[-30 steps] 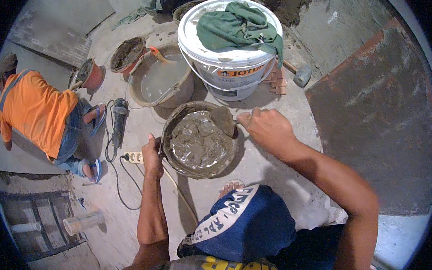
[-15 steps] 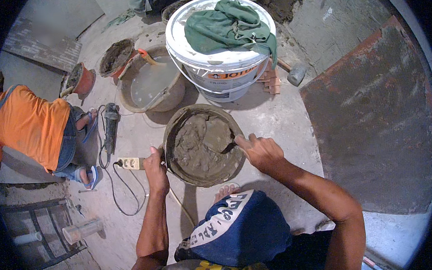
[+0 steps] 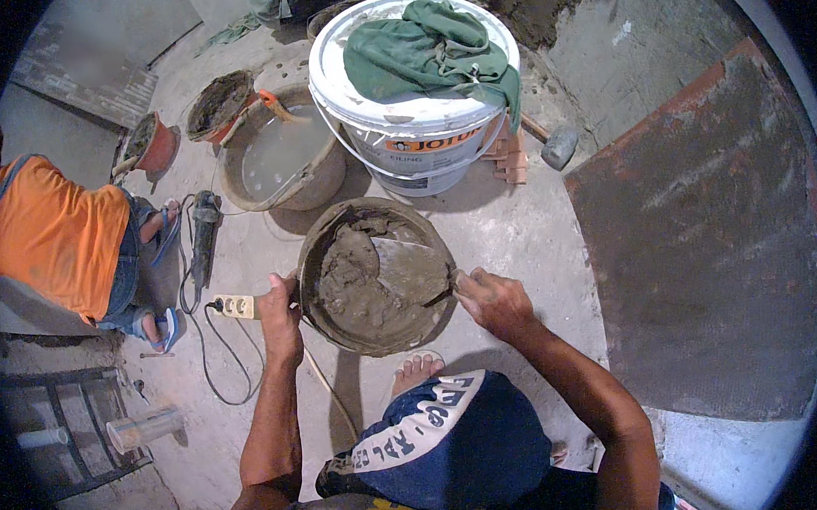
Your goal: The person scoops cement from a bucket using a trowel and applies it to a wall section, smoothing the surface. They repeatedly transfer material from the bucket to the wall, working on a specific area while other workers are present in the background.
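Dusty grey floor; left hand grips bucket; right hand clasps, seemingly, trowel; dark panel rightward.

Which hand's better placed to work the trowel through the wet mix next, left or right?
Right, I'd say: the right hand grips the trowel, its blade in the wet mix. The left hand is at the left side of the bucket, across from the trowel's handle, so it seems better suited to steadying.

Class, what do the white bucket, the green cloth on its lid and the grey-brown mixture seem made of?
White bucket: probably plastic, slightly glossy, with a smooth, thick rim. Green cloth: matte fabric, lying in soft folds. Grey-brown mixture: perhaps wet cement mortar; thick, lumpy, moist-looking.
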A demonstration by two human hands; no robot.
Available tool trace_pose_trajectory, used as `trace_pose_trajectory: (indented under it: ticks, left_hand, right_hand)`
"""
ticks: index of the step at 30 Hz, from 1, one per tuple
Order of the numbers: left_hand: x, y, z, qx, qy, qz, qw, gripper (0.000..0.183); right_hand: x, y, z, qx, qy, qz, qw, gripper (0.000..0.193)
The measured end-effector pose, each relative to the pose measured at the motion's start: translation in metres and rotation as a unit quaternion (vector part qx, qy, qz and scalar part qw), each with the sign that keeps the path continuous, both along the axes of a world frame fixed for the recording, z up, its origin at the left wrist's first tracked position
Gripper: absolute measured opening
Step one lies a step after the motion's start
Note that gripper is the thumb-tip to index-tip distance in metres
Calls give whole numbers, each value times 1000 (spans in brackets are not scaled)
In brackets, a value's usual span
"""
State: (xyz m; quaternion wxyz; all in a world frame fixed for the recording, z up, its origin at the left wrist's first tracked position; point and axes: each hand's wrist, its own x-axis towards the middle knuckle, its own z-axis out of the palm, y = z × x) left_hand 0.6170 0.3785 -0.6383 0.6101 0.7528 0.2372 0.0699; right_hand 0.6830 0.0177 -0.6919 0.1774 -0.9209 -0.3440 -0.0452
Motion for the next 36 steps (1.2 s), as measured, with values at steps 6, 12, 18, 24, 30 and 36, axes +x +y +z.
trace_pose_trajectory:
  ticks: [6, 12, 18, 24, 30, 36]
  left_hand:
    - [4, 7, -5, -20, -15, 9, 1000, 77]
    - [1, 45, -52, -83, 52, 141, 985, 74]
    - [-10, 84, -66, -178, 38, 11, 983, 79]
    - [27, 89, -58, 345, -39, 160, 924, 58]
    - [22, 18, 43, 535, -216, 139, 805, 48]
    - [25, 1, 33, 525, -230, 103, 813, 47]
  right_hand:
    - [-5, 9, -4, 104, 42, -3, 994, 29]
    - [-44, -46, -26, 156, 107, -175, 966, 35]
    - [-70, -139, -56, 144, 139, -416, 887, 38]
    - [-39, -191, -96, 139, -57, -428, 891, 37]
    - [10, -182, -10, 464, 315, -448, 696, 26]
    - [20, -227, 77, 546, 398, -404, 617, 22]
